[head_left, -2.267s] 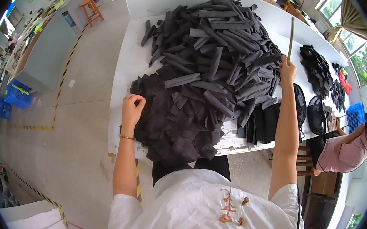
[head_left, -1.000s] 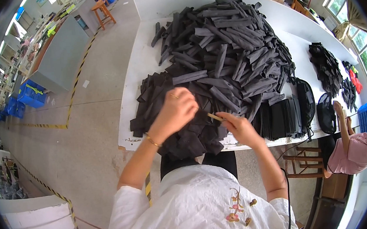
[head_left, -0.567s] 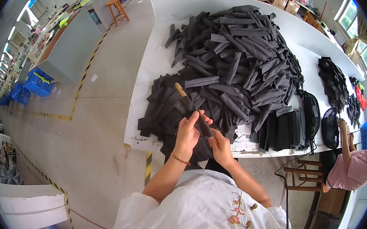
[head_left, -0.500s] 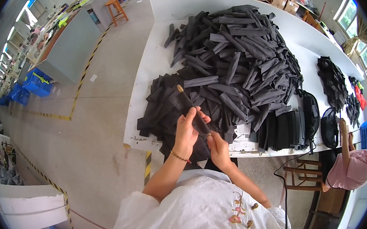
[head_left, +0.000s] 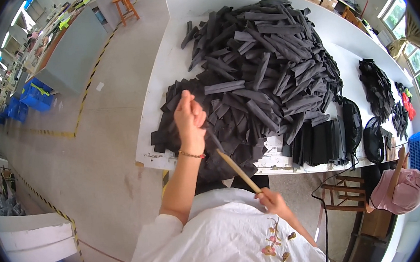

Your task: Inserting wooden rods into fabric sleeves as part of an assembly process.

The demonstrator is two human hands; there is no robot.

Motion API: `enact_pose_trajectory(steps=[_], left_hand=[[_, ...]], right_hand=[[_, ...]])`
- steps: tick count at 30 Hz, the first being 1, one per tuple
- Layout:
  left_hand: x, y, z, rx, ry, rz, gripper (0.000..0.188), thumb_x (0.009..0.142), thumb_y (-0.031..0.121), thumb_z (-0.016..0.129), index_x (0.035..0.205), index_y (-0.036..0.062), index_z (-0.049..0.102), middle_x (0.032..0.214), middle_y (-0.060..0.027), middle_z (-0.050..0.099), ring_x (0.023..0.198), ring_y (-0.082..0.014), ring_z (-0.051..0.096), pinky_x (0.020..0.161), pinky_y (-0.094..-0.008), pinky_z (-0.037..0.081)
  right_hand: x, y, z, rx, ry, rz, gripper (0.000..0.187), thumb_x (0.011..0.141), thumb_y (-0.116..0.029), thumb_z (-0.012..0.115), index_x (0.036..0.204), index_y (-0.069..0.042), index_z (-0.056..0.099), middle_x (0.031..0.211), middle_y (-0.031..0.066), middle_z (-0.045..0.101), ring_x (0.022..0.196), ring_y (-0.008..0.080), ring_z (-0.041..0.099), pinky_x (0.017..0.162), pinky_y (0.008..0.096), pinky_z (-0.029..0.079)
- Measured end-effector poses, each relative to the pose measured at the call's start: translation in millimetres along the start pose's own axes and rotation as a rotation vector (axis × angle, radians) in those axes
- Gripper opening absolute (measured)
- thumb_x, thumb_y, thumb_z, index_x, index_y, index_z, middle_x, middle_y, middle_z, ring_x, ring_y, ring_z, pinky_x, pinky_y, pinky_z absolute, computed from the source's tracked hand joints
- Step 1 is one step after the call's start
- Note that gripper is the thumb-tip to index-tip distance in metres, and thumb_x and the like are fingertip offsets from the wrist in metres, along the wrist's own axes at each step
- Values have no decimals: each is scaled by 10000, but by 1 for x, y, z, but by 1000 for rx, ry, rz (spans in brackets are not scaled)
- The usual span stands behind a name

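Observation:
My right hand (head_left: 274, 201) is closed round the lower end of a pale wooden stick (head_left: 236, 168) in front of my shirt. The stick slants up and left, and a narrow dark fabric tube (head_left: 213, 138) shows at its upper end. Over the left part of the table, my left hand (head_left: 189, 118) is raised with its fingers curled shut. The fabric tube seems to run into that hand; the fingers hide most of it. Below and around lies a heap of flat black fabric pieces (head_left: 179, 91). Beyond it rises a larger pile of dark grey fabric tubes (head_left: 278, 60).
The white table (head_left: 154, 98) has a raised back board. Right of the pile stand a row of stacked black pieces (head_left: 318, 144) and black mesh items (head_left: 353, 123). A co-worker in pink (head_left: 400, 191) sits at the right. A black cable (head_left: 320, 196) hangs near my right side.
My hands have moved apart: the left went up and left, the right drew the stick down toward me. Much more bare wood shows on the stick now.

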State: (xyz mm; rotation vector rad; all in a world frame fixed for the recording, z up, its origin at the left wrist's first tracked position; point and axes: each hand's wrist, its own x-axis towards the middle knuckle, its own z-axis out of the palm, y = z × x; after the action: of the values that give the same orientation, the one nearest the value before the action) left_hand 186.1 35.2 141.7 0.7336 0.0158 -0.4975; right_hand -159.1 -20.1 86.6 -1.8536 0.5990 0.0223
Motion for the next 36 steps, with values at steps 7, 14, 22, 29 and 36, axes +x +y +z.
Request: enact_pose_trajectory(steps=[7,14,22,29,36], left_hand=[[-15,-45,5,-136,216,-110,215,974,271,556,863,96,496,609,19,465,447,-48,353,426,-213,273],[-38,-40,-1,4,155,-162,216,976,259,548,849,93,492,633,15,483,453,-55,370,426,-211,282],[-27,-50,-28,-163,213,-235,213,971,261,549,876,72,524,679,-15,532,485,-67,436,460,-215,333],[-54,-44,-10,856,-978,-47,516,830,217,725,1254,3,523,933,-50,640,864,-118,618,772,-274,496],[-94,-63,-12,655,-827,-443,273,1034,218,402,860,29,492,681,-31,539,553,-102,533,550,-244,449]], right_hand=[[72,-59,28,217,563,-217,157,888,-141,696,931,-19,606,593,-11,494,563,48,425,493,234,370],[135,-101,14,337,502,-408,114,937,-120,640,955,-14,602,699,-63,488,611,17,379,540,178,329],[133,-89,19,123,459,-542,105,872,-70,692,929,1,640,717,-8,487,625,67,420,547,224,337],[134,-86,-17,30,463,-411,162,928,-112,626,852,29,604,725,82,551,616,190,497,584,289,401],[143,-110,-54,-298,677,-615,91,930,-24,541,854,23,520,774,150,528,633,326,541,571,370,425]])
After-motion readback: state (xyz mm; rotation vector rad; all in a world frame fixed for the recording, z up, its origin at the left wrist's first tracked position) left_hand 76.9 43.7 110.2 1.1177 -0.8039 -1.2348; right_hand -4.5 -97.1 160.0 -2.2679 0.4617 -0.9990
